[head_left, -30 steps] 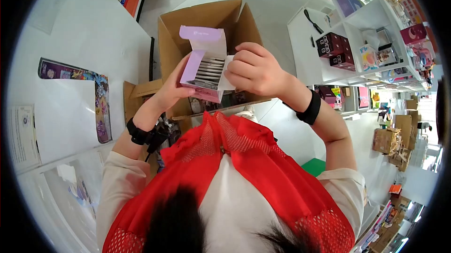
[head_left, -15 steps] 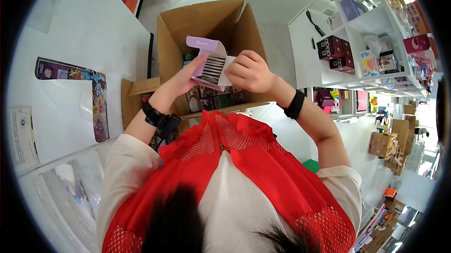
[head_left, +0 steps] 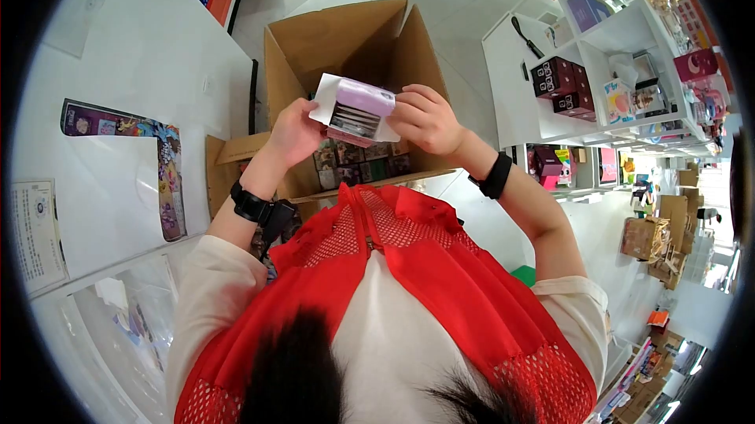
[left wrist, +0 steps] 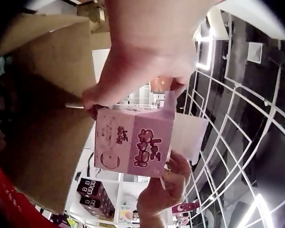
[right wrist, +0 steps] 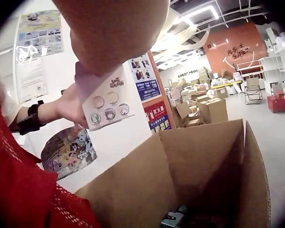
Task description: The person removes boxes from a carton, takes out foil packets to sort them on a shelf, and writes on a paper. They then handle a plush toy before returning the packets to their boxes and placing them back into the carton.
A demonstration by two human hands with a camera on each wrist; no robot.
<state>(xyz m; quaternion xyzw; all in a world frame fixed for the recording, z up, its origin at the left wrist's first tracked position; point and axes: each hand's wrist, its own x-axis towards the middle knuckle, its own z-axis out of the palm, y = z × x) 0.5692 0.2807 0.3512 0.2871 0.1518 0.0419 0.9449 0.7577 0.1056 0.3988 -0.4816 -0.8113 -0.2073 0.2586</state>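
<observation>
A small pink and lilac box (head_left: 354,130), its lilac lid (head_left: 366,98) partly folded over a row of thin silvery packets (head_left: 355,121), is held between both hands above a large carton. The left hand (head_left: 296,134) grips its left side, by a white side flap. On the other side the right hand (head_left: 429,120) pinches the box's right edge with curled fingers. Printed lettering covers the box (left wrist: 135,142) in the left wrist view. Round character pictures show on another face of the box (right wrist: 107,103) in the right wrist view.
The open carton (head_left: 338,31) below holds several small printed boxes (head_left: 363,166). A white counter (head_left: 118,156) stands at the left. White shelves (head_left: 503,86) with dark boxes (head_left: 563,87) stand at the right.
The lilac lid, upright before, has come down over part of the packets, and the box has turned. The left hand has moved from the lid's side to the box's left edge.
</observation>
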